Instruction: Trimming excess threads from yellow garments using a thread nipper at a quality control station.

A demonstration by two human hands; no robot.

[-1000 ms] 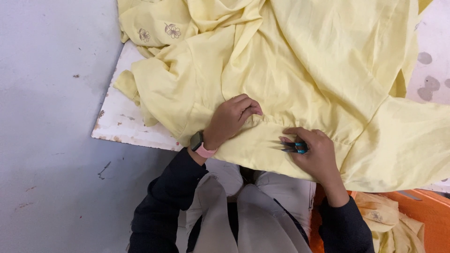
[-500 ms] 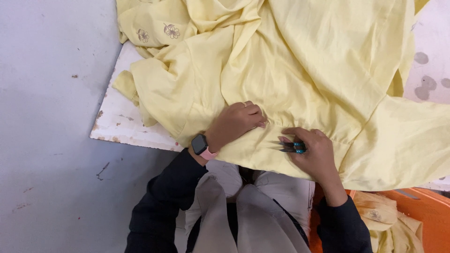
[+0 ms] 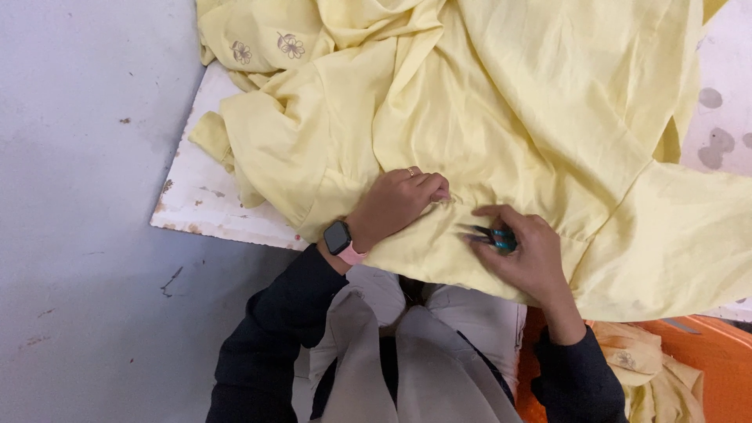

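Two-handed on the yellow garment (image 3: pixel 548 94), which lies spread over the white board (image 3: pixel 196 204) with its near edge pulled across the lap. Compared with a second ago, looks like a roll of the left hand (image 3: pixel 395 205) so the watch (image 3: pixel 338 237) faces up, fingertips now closed in a tight pinch on a small fold by the seam, so holding that spot firmer. Barely any shift from the right hand (image 3: pixel 525 254), curled snugly round the teal snips (image 3: pixel 492 235), tips resting on the cloth just beside that pinch.
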